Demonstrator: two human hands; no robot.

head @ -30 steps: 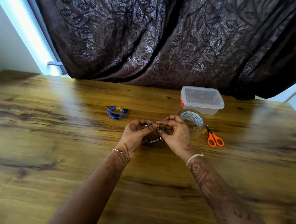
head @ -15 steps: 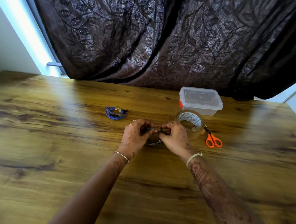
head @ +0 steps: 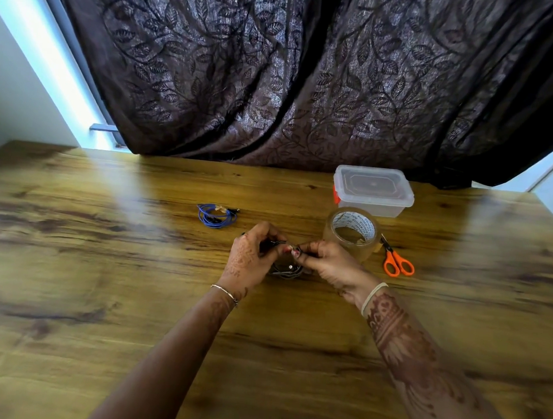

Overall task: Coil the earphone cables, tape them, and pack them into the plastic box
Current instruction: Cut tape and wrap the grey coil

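Head view shows the left hand and right hand, each grip pinching the dark cable at mid counter, so taping this coil seems in hand, and next the shut box needs opening.

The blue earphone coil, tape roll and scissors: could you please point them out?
blue earphone coil (head: 216,217), head view, coiled cable.
tape roll (head: 353,250), head view, front wall.
scissors (head: 395,257), head view, orange handles.

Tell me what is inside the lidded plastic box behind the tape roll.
The plastic box has its lid on. Through the cloudy walls nothing distinct shows, only an orange clip at its left end. Whether anything small lies inside cannot be told.
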